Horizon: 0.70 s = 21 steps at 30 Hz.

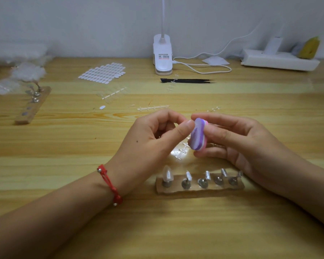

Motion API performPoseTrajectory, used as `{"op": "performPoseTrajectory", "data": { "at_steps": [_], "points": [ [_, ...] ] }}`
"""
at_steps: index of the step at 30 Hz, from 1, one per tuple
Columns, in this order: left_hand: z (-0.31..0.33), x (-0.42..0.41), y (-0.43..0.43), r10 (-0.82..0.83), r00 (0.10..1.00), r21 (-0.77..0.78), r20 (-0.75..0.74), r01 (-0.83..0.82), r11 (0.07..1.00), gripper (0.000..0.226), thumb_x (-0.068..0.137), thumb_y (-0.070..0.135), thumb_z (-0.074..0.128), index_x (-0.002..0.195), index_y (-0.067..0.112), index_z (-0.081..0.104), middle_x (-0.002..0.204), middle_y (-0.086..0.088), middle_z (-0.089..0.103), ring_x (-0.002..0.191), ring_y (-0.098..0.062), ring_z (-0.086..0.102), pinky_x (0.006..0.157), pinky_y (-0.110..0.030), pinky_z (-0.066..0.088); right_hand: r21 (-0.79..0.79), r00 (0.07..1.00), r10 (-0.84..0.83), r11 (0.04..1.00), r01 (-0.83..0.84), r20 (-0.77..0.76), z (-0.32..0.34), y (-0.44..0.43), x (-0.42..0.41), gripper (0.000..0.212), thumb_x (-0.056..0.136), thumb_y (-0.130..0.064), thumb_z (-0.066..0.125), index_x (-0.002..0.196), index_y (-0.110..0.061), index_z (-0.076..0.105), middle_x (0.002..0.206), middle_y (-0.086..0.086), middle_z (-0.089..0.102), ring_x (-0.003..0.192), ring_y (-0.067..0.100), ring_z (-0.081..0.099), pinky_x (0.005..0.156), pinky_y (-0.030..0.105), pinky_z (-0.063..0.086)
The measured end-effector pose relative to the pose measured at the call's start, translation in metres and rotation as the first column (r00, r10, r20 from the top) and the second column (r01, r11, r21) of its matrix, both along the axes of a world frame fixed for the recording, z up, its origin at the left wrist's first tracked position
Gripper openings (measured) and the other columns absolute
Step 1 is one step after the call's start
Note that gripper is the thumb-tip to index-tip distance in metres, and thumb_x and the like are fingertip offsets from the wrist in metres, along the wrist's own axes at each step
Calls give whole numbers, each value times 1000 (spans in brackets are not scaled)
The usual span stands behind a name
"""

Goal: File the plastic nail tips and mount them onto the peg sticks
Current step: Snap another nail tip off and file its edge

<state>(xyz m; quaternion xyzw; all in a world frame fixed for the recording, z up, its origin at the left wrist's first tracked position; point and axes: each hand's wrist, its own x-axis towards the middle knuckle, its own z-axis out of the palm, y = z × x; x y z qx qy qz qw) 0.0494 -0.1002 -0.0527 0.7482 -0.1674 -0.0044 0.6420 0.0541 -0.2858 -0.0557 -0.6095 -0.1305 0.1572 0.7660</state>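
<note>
- Forearms reach in from the bottom edge, the left wrist wearing a red cord bracelet [110,186], both raised over the wooden tabletop [64,230]
- Left hand [153,135]: grip closed, thumb and forefinger pinched together right against the buffer block [197,134]; the nail tip they appear to hold is clear and too small to make out, so I judge it is there from the pose
- Right hand [238,141]: grip closed around the purple-and-pink buffer block, thumb on the near side and fingers behind, holding it upright
- Filing looks to be the step in hand
- Just below the hands lies a clear strip of unfiled tips [180,152]
- Nearer the camera sits the wooden peg base [200,190] with five peg sticks: the leftmost carries a mounted tip [167,174], while the other four [207,176] show only their small angled heads
- By that count roughly one of five is done on this base, so the work is at an early stage, with four tips left to file and mount
- Farther out are more tip strips [152,107], a sheet of adhesive tabs [103,72] and black tweezers [187,80]
- At far left a second peg base [33,107] is partly loaded, its details blurred
- Along the wall stand a white clip lamp [162,55] and a power strip [279,59]
</note>
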Motion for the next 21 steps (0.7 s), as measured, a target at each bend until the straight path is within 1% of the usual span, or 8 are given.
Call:
{"op": "performPoseTrajectory", "data": {
  "at_steps": [3,6,8,11,14,17,18,21],
  "points": [
    [-1,0,0,0,999,25,32,-1,1000,22,82,35,58,84,14,64,76,-33,53,60,-20,39,53,-24,33,0,1000,-1,1000,1,2,0,0,0,32,72,-25,71,104,-21,77,98,9,75,84,14,72,70,23,57],
    [-1,2,1,2,999,36,53,-4,999,22,82,35,58,83,13,63,73,-32,52,57,-17,38,50,-19,32,3,1000,7,1000,-7,7,0,0,0,28,78,-22,71,106,-19,76,100,8,75,85,14,71,71,23,57],
    [-2,3,0,-1,998,46,61,-2,999,22,82,35,58,81,13,62,72,-31,52,56,-15,38,49,-18,31,5,1000,8,1000,-9,8,0,0,0,26,80,-21,72,105,-19,76,99,8,75,85,14,71,71,23,57],
    [-2,3,1,-5,998,48,70,1,999,23,82,35,58,80,12,62,67,-27,50,54,-11,37,48,-16,31,3,1000,3,1000,-3,2,0,-1,-1,28,77,-21,72,105,-19,76,97,7,76,85,13,71,70,23,57],
    [-2,1,2,-3,997,65,78,-2,998,25,84,35,58,82,11,63,67,-25,48,54,-11,36,48,-16,30,9,1000,12,1000,-12,-5,0,-1,-1,29,78,-20,70,106,-17,75,98,8,75,85,14,71,71,23,57],
    [-1,1,1,4,996,69,85,-10,998,21,85,34,58,81,14,62,62,-16,43,54,-10,34,49,-15,29,16,1000,8,1000,-8,-17,0,-1,-1,30,76,-20,69,105,-17,76,97,8,75,84,13,71,70,22,57],
    [-1,0,1,8,996,60,88,-13,998,21,85,33,58,80,13,62,62,-16,42,54,-10,34,49,-14,29,16,1000,7,1000,-7,-16,0,0,-1,28,77,-19,69,105,-17,76,96,8,75,83,13,71,70,22,57],
    [0,-1,1,-2,995,20,100,0,1000,22,86,30,60,80,9,62,65,-24,45,56,-15,34,51,-16,29,7,1000,-3,1000,4,-24,0,0,-1,27,78,-16,70,105,-15,75,95,9,75,82,13,71,69,22,57]
  ]
}}
